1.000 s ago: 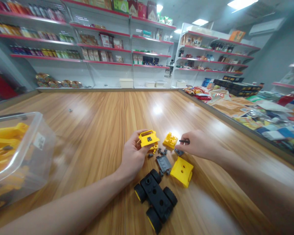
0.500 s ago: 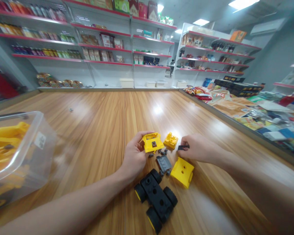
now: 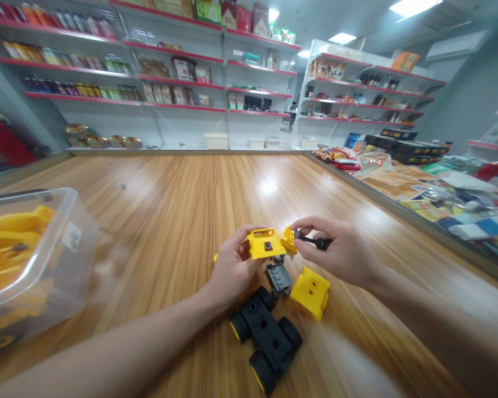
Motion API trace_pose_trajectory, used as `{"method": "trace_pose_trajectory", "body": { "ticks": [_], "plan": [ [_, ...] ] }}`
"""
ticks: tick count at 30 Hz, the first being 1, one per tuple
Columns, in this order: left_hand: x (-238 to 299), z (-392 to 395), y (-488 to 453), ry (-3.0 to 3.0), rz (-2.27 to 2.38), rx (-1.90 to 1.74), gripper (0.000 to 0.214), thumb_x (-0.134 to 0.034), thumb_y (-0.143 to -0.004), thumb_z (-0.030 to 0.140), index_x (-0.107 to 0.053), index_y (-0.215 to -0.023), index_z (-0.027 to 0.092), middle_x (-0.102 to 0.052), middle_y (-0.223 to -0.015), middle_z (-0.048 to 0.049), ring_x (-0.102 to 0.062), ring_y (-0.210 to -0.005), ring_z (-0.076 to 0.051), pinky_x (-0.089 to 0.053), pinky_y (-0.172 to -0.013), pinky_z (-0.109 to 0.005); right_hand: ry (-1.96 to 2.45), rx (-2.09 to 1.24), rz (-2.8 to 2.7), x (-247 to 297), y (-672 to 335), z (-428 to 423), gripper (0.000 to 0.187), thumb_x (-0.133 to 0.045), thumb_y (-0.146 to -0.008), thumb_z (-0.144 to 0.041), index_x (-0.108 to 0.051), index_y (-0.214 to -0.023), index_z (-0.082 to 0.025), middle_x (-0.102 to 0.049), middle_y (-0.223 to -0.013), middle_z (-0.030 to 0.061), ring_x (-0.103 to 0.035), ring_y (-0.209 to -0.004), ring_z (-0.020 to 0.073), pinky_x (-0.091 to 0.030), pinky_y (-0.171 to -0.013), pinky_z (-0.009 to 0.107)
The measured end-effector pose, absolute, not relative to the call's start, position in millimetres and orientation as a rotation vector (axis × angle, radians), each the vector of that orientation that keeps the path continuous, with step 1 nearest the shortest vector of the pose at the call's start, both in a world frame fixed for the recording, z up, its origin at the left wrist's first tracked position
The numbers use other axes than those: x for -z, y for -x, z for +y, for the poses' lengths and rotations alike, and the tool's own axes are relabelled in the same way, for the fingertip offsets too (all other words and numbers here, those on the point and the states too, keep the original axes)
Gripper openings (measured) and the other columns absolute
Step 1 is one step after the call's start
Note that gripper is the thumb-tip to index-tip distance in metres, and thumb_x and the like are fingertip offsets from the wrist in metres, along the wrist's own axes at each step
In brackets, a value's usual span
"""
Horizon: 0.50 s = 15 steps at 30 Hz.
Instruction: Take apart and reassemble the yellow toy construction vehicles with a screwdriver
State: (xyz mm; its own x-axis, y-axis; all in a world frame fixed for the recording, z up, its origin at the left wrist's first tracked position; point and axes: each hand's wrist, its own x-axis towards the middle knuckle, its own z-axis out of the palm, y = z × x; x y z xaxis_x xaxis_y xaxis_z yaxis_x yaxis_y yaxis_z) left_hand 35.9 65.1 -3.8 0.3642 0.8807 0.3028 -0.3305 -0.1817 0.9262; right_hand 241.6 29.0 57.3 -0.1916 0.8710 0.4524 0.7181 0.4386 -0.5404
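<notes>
My left hand is closed around a yellow toy-vehicle body part with a window-like opening and a dark square in its face. Just right of it, my right hand pinches a small black rod-shaped piece with a rounded knob at one end. Behind the fingertips a second yellow piece is partly hidden. On the table below lie a grey plastic part, a yellow panel with two holes and a black four-wheeled toy chassis.
At the left stands a clear plastic box with yellow toy parts inside. A tiny grey bit lies farther back on the wooden table. Packaged goods are heaped beyond the right edge, and stocked shelves line the back.
My right hand has moved left and turned, bringing the black piece close to the yellow body part. My left hand has shifted slightly right with that part.
</notes>
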Motion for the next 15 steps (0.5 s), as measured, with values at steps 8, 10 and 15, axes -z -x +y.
{"method": "trace_pose_trajectory", "body": {
  "ticks": [8,10,15],
  "plan": [
    [8.0,65.7,-39.9,-1.375,0.43,-1.131,0.032,-0.075,-0.08,0.018,-0.062,-0.109,0.017,-0.072,-0.106,-0.0063,-0.068,-0.096,-0.019,-0.054,-0.085,-0.028,1.129,-0.335,-1.85,-40.5,-226.8,15.8,0.022,-0.069,-0.086,-0.026,-0.063,-0.107,-0.022,-0.069,-0.076,-0.0015,-0.057,-0.05,0.0086,-0.043,-0.047,0.021],
    [7.1,65.3,-39.7,-1.406,0.431,-1.136,0.032,-0.074,-0.08,0.017,-0.062,-0.11,0.016,-0.071,-0.108,-0.0073,-0.067,-0.098,-0.019,-0.053,-0.086,-0.027,1.095,-0.317,-1.883,-36.7,-223.6,14.3,0.022,-0.071,-0.085,-0.025,-0.065,-0.106,-0.024,-0.071,-0.078,-0.0018,-0.06,-0.054,0.0093,-0.046,-0.051,0.021],
    [6.1,64.6,-38.6,-1.421,0.428,-1.131,0.033,-0.074,-0.081,0.018,-0.061,-0.111,0.016,-0.071,-0.11,-0.0084,-0.068,-0.099,-0.02,-0.054,-0.087,-0.029,0.986,-0.348,-1.922,-32.5,-218.9,16.1,0.022,-0.071,-0.085,-0.02,-0.066,-0.106,-0.024,-0.073,-0.111,0.0021,-0.072,-0.092,0.0156,-0.057,-0.08,0.026]
  ]
}}
